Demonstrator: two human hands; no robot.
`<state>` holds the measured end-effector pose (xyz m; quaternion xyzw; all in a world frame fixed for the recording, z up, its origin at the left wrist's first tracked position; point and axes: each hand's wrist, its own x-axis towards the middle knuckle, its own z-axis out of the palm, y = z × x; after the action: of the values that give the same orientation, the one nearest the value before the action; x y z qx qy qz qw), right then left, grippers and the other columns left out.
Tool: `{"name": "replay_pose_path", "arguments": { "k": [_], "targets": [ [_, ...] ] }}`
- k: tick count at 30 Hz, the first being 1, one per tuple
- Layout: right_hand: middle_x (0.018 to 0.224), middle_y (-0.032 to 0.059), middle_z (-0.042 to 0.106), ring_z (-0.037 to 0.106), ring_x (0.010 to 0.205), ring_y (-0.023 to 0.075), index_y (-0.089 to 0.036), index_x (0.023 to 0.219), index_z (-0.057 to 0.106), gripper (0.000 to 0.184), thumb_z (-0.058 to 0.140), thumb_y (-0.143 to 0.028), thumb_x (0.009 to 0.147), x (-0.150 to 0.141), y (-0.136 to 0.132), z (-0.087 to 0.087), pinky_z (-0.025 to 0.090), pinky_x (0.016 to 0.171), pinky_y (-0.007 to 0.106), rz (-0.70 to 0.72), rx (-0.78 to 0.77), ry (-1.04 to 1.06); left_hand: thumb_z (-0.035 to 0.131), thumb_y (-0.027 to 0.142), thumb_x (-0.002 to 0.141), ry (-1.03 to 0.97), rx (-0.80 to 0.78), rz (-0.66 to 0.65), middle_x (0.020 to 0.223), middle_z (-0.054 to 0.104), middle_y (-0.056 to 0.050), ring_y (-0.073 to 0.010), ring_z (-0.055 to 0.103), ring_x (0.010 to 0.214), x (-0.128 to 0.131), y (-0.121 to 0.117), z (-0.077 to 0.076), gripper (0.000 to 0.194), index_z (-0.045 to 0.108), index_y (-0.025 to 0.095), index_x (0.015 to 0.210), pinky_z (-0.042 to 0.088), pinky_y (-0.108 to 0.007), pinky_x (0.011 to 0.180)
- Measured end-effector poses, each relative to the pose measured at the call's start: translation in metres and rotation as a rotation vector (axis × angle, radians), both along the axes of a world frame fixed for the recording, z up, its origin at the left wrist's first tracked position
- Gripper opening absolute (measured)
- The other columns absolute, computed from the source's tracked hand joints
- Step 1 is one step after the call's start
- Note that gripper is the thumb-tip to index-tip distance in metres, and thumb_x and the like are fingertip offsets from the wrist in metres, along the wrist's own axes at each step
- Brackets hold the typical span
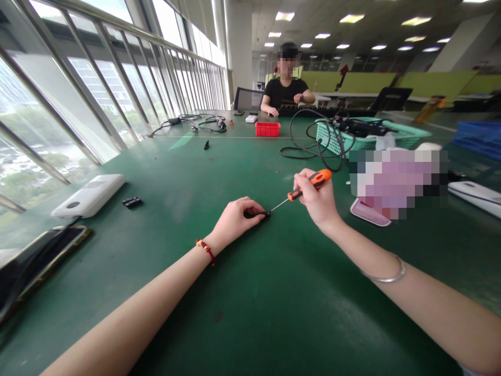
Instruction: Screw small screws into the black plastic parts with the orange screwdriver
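My right hand (316,201) is closed around a screwdriver (320,179) with an orange and black handle. Its thin metal shaft slants down to the left, and the tip meets the end of a small black part (266,213). That part lies low at the green table (242,282), pinched in my left hand (238,219); the fingers cover most of it, so its kind cannot be made out. Off to the left, a small black piece (132,202) rests on the table.
A white power bank (90,196) and a phone (43,266) lie at the left. Farther back are a red tray (267,129), cables (219,124) and a turquoise basket (332,140) with looping black cable. A person (287,86) sits across the table. Railings (117,68) run along the left.
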<state>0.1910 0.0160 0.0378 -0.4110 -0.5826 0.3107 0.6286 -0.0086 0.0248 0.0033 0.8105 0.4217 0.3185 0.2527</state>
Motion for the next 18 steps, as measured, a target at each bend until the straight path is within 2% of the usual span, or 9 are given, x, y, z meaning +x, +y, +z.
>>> {"name": "replay_pose_path", "arguments": {
  "k": [7, 11, 15, 18],
  "targets": [
    [0.049, -0.0059, 0.04, 0.039, 0.044, 0.0066, -0.02, 0.057, 0.046, 0.03, 0.057, -0.036, 0.079, 0.0, 0.002, 0.001, 0.032, 0.044, 0.021, 0.032, -0.003, -0.033, 0.063, 0.028, 0.078, -0.011, -0.007, -0.006, 0.082, 0.064, -0.003, -0.0136, 0.061, 0.074, 0.0, 0.001, -0.001, 0.016, 0.073, 0.018, 0.085, 0.05, -0.025, 0.071],
    [0.05, -0.0061, 0.042, 0.039, 0.044, 0.0066, -0.02, 0.057, 0.046, 0.028, 0.058, -0.034, 0.078, -0.001, 0.006, 0.007, 0.034, 0.046, 0.022, 0.001, -0.021, -0.137, 0.064, 0.028, 0.077, -0.025, -0.028, 0.0, 0.081, 0.065, -0.003, -0.0132, 0.061, 0.072, 0.0, 0.003, -0.001, 0.016, 0.073, 0.018, 0.085, 0.05, -0.025, 0.071],
    [0.05, -0.0079, 0.044, 0.039, 0.042, 0.0063, -0.02, 0.066, 0.049, 0.012, 0.06, -0.023, 0.07, -0.002, 0.012, 0.015, 0.033, 0.045, 0.023, -0.023, -0.082, -0.232, 0.065, 0.029, 0.075, -0.04, -0.061, 0.015, 0.08, 0.066, -0.003, -0.0132, 0.061, 0.071, 0.001, 0.004, 0.0, 0.017, 0.073, 0.017, 0.083, 0.051, -0.025, 0.071],
    [0.052, -0.0103, 0.043, 0.039, 0.043, 0.0068, -0.021, 0.076, 0.047, 0.023, 0.065, -0.018, 0.061, 0.002, 0.015, 0.024, 0.031, 0.044, 0.022, -0.006, -0.109, -0.273, 0.064, 0.03, 0.075, -0.041, -0.067, 0.011, 0.08, 0.067, -0.003, -0.0136, 0.061, 0.071, 0.001, 0.004, 0.0, 0.018, 0.073, 0.017, 0.083, 0.051, -0.026, 0.071]
  ]
}}
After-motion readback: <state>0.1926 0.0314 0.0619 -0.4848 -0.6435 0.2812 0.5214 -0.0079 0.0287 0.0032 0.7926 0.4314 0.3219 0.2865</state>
